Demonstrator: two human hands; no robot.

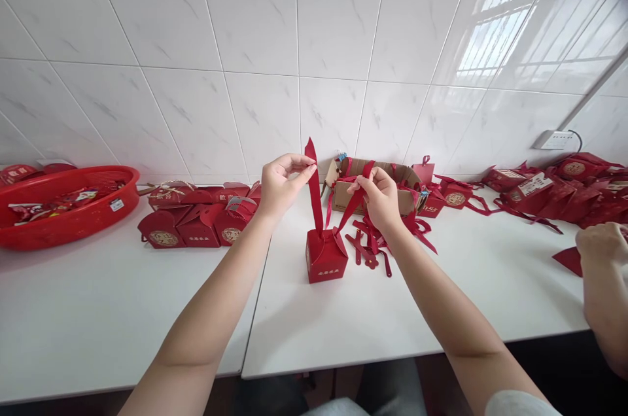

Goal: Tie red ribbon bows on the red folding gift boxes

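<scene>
- White table top (343, 331): fills the lower half of the frame, with a seam down the lower centre. Both forearms come in from the bottom edge.
- Another person's hand (601, 259): right edge, mid-height, over the table beside a flat red card piece (569, 260). Can't tell its grip.
- Small red cardboard gift box (325, 258): centre of the frame, upright on the table, gold print on its front.
- Flat red ribbon (314, 190): rises from the box top in two ends. One goes straight up, the other slants up to the right.
- Left hand (282, 186): just left of centre, above the box. Thumb and forefinger are pressed together, pinching the upright ribbon end near its tip.
- Right hand (381, 200): just right of centre, fingertips pinching the slanted ribbon end.
- Loose red ribbon strips (369, 251): on the table just right of the box, under the right hand.
- Brown cardboard carton (392, 175): behind the right hand, near the wall, with red ribbons hanging over its rim.
- Cluster of closed red gift boxes (196, 220): left of centre, on the table.
- Round red plastic basket (69, 220): left edge, with wrapped items inside.
- Heap of red gift boxes (554, 192): right side, along the wall.
- White wall socket (553, 139): right side, above the heap.
- White marbled tile wall (245, 43): fills the upper half of the frame.
</scene>
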